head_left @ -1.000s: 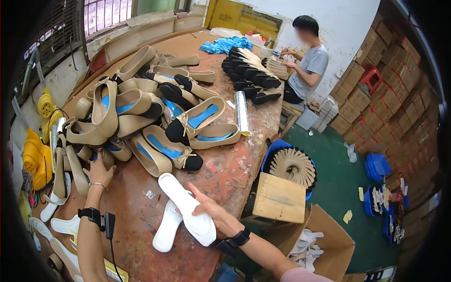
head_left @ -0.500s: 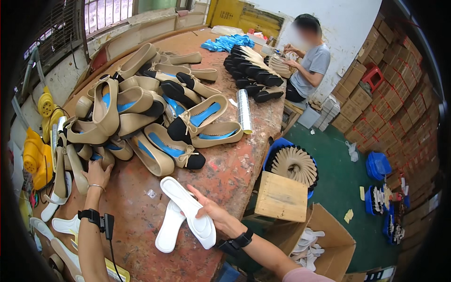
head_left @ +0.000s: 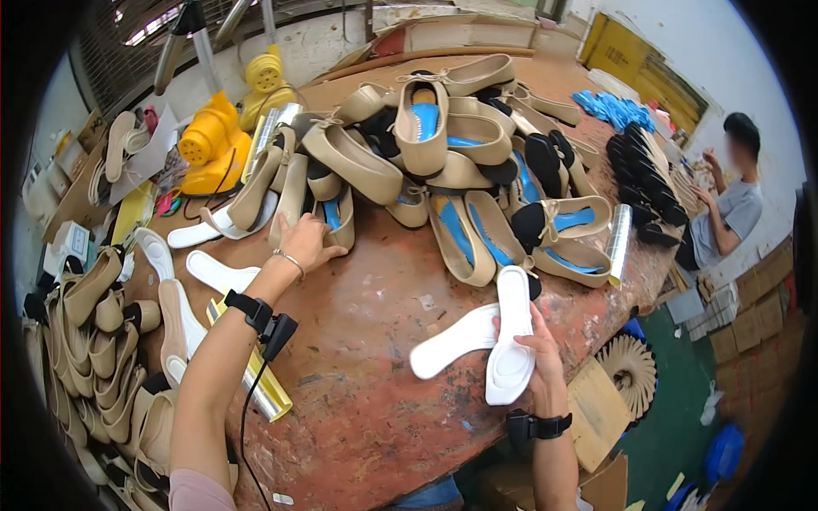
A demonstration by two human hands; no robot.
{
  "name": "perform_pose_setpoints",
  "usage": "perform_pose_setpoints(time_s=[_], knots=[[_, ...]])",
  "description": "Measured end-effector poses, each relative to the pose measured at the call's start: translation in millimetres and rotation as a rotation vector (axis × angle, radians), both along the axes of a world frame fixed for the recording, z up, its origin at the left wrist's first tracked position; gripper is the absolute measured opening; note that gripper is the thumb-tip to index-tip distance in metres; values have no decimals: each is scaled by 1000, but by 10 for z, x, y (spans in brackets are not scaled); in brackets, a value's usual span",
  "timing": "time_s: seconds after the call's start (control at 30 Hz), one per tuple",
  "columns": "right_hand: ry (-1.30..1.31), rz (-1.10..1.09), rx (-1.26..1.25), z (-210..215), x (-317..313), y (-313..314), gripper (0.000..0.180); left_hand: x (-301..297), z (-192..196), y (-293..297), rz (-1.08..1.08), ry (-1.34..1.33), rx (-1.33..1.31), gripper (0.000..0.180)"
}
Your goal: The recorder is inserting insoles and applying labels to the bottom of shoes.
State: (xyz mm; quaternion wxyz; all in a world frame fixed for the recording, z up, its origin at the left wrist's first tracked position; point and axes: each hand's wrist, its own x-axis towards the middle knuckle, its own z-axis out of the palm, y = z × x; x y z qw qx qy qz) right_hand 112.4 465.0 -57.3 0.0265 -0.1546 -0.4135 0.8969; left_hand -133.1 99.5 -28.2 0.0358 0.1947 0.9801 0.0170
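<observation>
My left hand [head_left: 302, 242] is closed around the heel end of a beige flat shoe [head_left: 342, 215] with a blue lining, at the near left edge of a heaped pile of shoes [head_left: 409, 157]. Its fingertips are partly hidden by the shoe. In my right hand [head_left: 542, 345] is a white insole [head_left: 511, 362], held upright between thumb and fingers. A second white insole [head_left: 452, 342] slants out behind it to the left; whether the hand grips this one too is unclear. Several shoes in the pile have black toes and bows.
More white insoles [head_left: 220, 271] and a clear-yellow roll [head_left: 271, 396] lie left on the worn table [head_left: 358, 426]. Shoes crowd the lower left [head_left: 94, 358]. Yellow lamp bases [head_left: 213, 146] stand behind. A wooden stool [head_left: 596, 409] is right; a person [head_left: 733, 204] sits far right.
The view has swung left, so the pile and both hands appear farther right. My left hand stays at the shoe, and my right hand still holds the white insole, now more upright.
</observation>
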Motion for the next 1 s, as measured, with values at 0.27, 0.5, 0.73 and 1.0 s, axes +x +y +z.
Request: perform_pose_setpoints(time_s=[0.27,0.5,0.73,1.0], knots=[[53,113,-38,3,-51,32,72,390,305,-570,-47,-145,-201,51],[24,36,64,-21,16,74,66,313,1168,406,-121,265,276,42],[-2,25,-16,158,115,-87,58,103,1150,1335,-60,478,505,40],[66,94,-15,363,611,-63,50,2370,1448,-84,-316,207,700,25]])
